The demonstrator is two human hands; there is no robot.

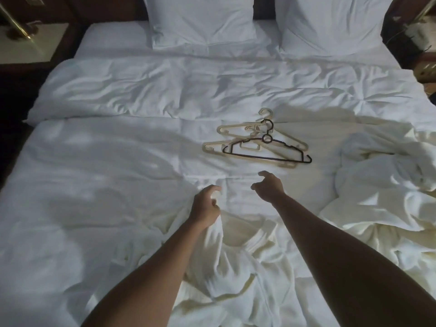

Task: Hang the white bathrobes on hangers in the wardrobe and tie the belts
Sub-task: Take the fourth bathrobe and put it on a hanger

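Lying just beyond the right hand, whose empty fingers are loosely curled, the hangers stretch crosswise on the bed, farther from the left hand, which touches the bathrobe nearest the person, holding nothing I can see.

A wide bed fills the view, covered with a rumpled white duvet. Two white pillows stand side by side against a dark headboard. A dark nightstand with a pale, shiny top sits at the bed's left; a brass-coloured lamp stem rises from it. Soft patches of light lie across the bedding. More dark furniture flanks the right side.
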